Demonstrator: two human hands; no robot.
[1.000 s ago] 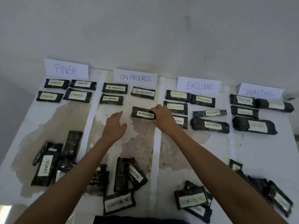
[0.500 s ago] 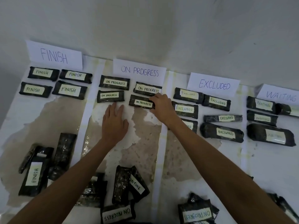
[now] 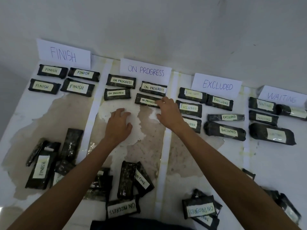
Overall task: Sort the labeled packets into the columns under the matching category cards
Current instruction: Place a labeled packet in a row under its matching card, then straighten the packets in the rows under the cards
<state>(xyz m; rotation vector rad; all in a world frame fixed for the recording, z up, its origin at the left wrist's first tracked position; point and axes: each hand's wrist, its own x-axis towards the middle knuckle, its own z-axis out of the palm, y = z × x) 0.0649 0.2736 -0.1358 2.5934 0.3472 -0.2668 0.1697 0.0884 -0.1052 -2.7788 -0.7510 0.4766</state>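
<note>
The packet [image 3: 147, 101] has risen to the second row beneath the ON PROGRESS card [image 3: 145, 70], now filed; the right hand [image 3: 167, 112] merely touches it, thumb off, while the left hand [image 3: 118, 125] rests slack and empty.

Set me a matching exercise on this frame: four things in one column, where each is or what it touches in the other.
Things
1. left hand
2. right hand
3. EXCLUDED card
4. loose WAITING packet

Places
a. lies in an unsorted heap at the near edge
b. rests on the bare table
c. fingers touch an ON PROGRESS packet
d. heads the third column from the left

Pairs: 1-b, 2-c, 3-d, 4-a
</note>
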